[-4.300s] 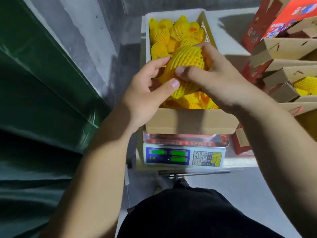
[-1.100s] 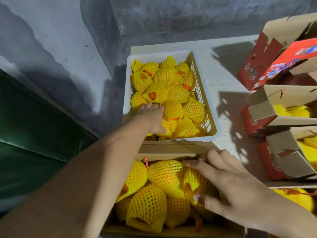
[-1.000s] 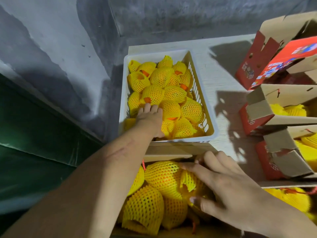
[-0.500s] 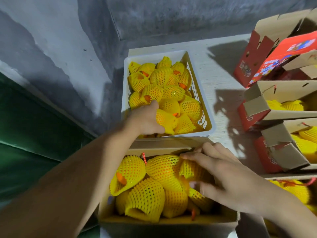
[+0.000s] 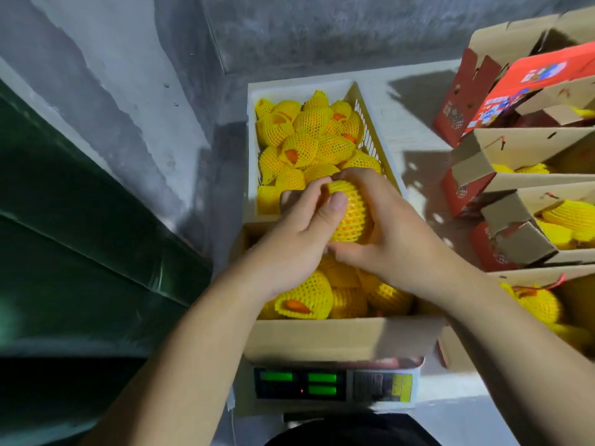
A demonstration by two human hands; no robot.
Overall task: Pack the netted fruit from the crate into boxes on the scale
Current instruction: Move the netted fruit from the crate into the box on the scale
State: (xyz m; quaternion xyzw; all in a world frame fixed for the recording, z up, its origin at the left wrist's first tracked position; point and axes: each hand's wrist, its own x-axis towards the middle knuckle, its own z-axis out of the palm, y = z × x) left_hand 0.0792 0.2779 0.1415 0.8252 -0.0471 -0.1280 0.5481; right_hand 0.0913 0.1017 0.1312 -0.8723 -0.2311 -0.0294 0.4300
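Held fruit: one netted fruit in yellow foam mesh, orange skin showing through the holes, held above the far edge of the cardboard box.
Left hand: wrapped round the fruit's left side, thumb lying across its front, fingers curled over the top.
Right hand: cupping the fruit from the right, fingers curled over the top and meeting the left fingers, thumb beneath.
Cardboard box: open, sitting on the scale, holding several more netted fruit; the nearest one shows orange at its open end.
Scale: green-lit displays and a keypad face the person; it stands on the white table.
Crate: white plastic, slotted right wall, just beyond the box, its near edge touching or almost touching it; piled with netted fruit.
Right side of table: open red-and-brown cartons, several with yellow netted fruit inside; one stands with its red printed flap raised.
Surroundings: grey concrete wall behind, dark green sheet to the left.
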